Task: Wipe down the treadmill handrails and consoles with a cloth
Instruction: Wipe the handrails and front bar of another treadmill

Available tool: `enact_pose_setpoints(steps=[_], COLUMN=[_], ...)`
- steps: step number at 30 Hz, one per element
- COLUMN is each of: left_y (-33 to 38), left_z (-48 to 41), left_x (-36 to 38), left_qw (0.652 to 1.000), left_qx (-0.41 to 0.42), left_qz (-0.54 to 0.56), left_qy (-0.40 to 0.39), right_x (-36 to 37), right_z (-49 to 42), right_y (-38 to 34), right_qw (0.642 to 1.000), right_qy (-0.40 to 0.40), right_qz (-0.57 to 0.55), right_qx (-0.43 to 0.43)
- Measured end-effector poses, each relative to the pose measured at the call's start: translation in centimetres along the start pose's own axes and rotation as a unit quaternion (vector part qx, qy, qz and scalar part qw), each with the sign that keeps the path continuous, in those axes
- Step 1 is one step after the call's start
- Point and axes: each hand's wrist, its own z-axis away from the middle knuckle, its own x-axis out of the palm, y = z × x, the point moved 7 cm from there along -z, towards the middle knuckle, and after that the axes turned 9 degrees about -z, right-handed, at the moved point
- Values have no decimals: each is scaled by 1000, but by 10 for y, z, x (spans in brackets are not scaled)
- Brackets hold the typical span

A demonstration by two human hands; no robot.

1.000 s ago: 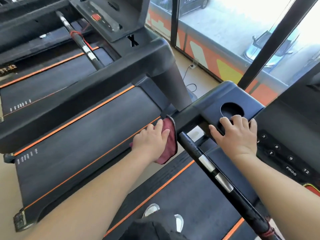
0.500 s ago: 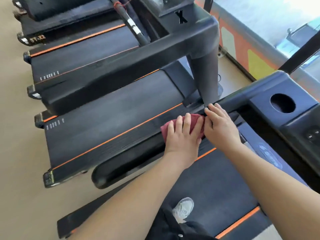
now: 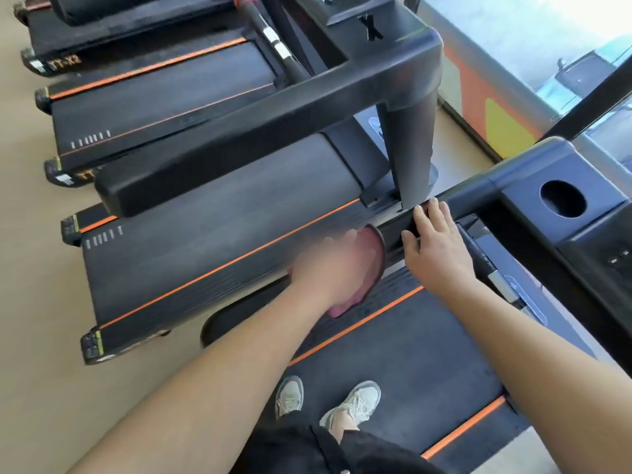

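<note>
Console [image 3: 523,217] not yet wiped, handrail [image 3: 475,195] half done, I judge; my right hand [image 3: 439,249] lies flat on it, left hand [image 3: 337,268] on the cloth [image 3: 372,265], grip too blurred to tell.

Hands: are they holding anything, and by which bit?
Left hand covers the middle of the pink cloth on the handrail; blur hides any grip. Right hand rests flat on it, holding nothing.

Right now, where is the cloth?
Head view, centre: the pink cloth lies under the blurred left hand on the near treadmill's left handrail, just left of the right hand.
</note>
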Motion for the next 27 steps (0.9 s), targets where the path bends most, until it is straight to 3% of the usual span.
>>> enact_pose_setpoints(steps=[2,7,11,16,21,27], left_y=[-1,-59,-89,-81,-115,-131], left_z=[2,72,85,31,85,85], left_x=[-1,30,32,13,26,28], left_qw=[1000,983,987,997,996,999], left_qx=[16,40,35,8,27,24], left_qz=[6,-125,-121,70,-47,-36], left_qy=[-10,129,102,-43,73,33], right_x=[-1,25,52,55,62,66], right_z=[15,47,61,60,67,69], right_y=[-9,-50,-71,-79,-85,-85], right_qw=[998,978,971,968,977,983], right_qy=[52,111,121,173,162,149], right_qz=[-35,-102,-88,-42,-18,-29], right_qx=[-18,-145,-188,-177,-138,-99])
